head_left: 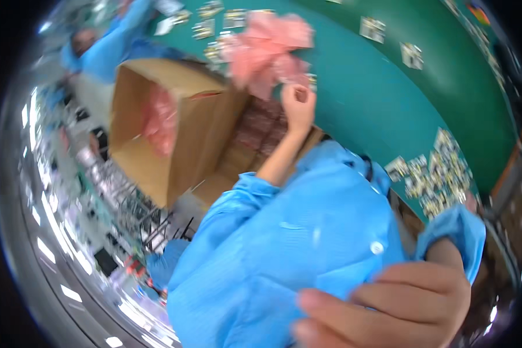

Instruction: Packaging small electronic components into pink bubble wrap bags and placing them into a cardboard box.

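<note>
My left hand [299, 108] reaches over the table edge with its fingers curled closed. Its fingertips meet the lower edge of a loose heap of pink plastic bags [268, 46]; blur hides whether they grip one. Near me, my right hand [403, 304] is raised in front of my blue smock [296, 226], fingers loosely bent and apart, with nothing seen in it. Left of my left hand stands an open cardboard box [200, 136] with pink bags [159, 122] inside one part. Rows of reddish-pink packs [258, 124] lie in the box beside my left forearm.
The green table [354, 87] curves away to the right. Small pale packets [234, 18] lie beyond the pink bags, and a pile of packets [438, 174] sits near the right edge. A person in blue [107, 55] is at the far left.
</note>
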Available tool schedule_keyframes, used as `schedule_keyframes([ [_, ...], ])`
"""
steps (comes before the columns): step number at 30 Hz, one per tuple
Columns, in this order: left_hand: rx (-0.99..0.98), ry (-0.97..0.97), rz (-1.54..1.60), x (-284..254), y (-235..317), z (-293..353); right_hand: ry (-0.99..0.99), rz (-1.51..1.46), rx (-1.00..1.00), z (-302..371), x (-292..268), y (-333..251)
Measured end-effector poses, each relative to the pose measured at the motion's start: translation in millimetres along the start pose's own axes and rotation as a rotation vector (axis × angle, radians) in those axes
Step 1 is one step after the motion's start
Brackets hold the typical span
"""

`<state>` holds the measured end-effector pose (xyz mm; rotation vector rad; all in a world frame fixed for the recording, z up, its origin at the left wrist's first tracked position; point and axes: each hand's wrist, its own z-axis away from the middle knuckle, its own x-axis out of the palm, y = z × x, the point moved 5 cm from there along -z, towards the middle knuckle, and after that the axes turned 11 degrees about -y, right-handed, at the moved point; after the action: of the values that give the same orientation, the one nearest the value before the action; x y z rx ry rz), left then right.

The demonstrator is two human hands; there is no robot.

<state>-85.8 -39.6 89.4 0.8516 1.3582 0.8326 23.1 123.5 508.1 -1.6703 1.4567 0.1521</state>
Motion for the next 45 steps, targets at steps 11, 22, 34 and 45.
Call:
schedule_keyframes([
  [11, 0.387, -0.665, -0.523, 147, 7, 6, 0.247, 0.012, 1.498, 293, -3, 334],
  [22, 0.386, -0.780, -0.719, 155, 18, 34, 0.115, 0.213, 1.725, 466, 31, 455],
  [34, 0.060, -0.808, -0.674, 167, 17, 49, 0.768, -0.139, 1.775, 478, 162, 260],
  [45, 0.532, -0.666, -0.424, 191, 29, 57, 1.051, -0.790, 1.626, 478, 184, 199],
])
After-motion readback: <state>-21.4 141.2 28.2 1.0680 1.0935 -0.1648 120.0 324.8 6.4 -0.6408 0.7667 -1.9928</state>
